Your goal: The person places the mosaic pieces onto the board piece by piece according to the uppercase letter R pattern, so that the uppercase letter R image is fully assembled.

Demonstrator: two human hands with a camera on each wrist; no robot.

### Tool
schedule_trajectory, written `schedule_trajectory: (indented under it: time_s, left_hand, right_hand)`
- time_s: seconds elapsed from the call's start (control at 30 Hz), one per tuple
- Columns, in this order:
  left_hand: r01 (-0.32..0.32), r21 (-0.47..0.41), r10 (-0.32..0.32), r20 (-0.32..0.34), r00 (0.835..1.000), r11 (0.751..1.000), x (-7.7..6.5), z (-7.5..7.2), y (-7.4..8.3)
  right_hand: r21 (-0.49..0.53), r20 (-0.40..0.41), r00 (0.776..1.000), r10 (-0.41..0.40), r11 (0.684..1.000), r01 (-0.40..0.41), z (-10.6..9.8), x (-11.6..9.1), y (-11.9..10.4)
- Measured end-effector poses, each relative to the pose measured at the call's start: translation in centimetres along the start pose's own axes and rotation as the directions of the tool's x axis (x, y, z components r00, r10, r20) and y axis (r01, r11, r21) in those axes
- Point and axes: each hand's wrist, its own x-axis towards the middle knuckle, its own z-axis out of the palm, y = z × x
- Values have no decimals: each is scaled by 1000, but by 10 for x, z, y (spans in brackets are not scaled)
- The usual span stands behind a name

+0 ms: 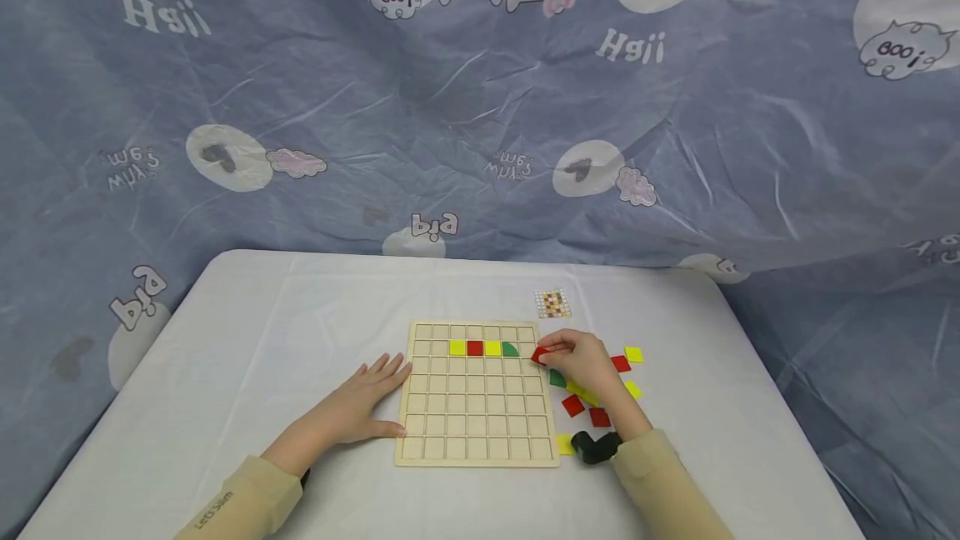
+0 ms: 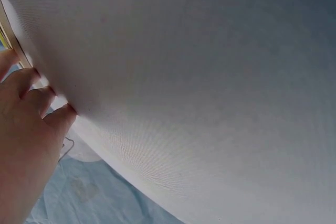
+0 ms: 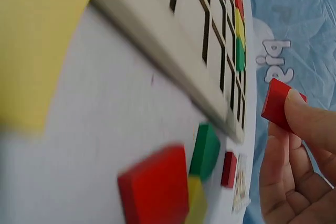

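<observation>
Yellow tile (image 3: 39, 38), gridded wooden board (image 1: 477, 404)

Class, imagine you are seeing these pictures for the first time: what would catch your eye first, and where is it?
Probably the bright row of four tiles, yellow, red, yellow and green, near the far edge of the pale gridded board. Next, the red tile pinched in the right hand by the board's right edge. Behind the table hangs a blue cartoon curtain.

this is looking like a curtained-off indoor spot: a blue cartoon-print sheet (image 1: 465, 98) is hanging behind a white table (image 1: 247, 340), hiding the kind of room.
</observation>
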Motion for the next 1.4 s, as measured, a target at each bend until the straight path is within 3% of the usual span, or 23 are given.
schedule_trajectory:
  time_s: [0.27, 0.67, 1.1, 1.4]
  left_hand:
    - [-1, -8, 1, 1, 1000, 1000, 0, -1, 1]
    - [5, -9, -5, -2, 1000, 1000, 0, 0, 1]
    - [-3, -5, 3, 2, 1000, 1000, 2, 4, -3]
    - [-10, 6, 10, -1, 1000, 1000, 2, 4, -4]
  right_hand:
    - [-20, 31, 997, -70, 997, 70, 23, 7, -11]
    - [-139, 71, 992, -109, 983, 118, 37, 7, -20]
    - [-210, 53, 988, -145, 966, 153, 42, 6, -22]
    - [-142, 15, 996, -90, 986, 91, 24, 6, -10]
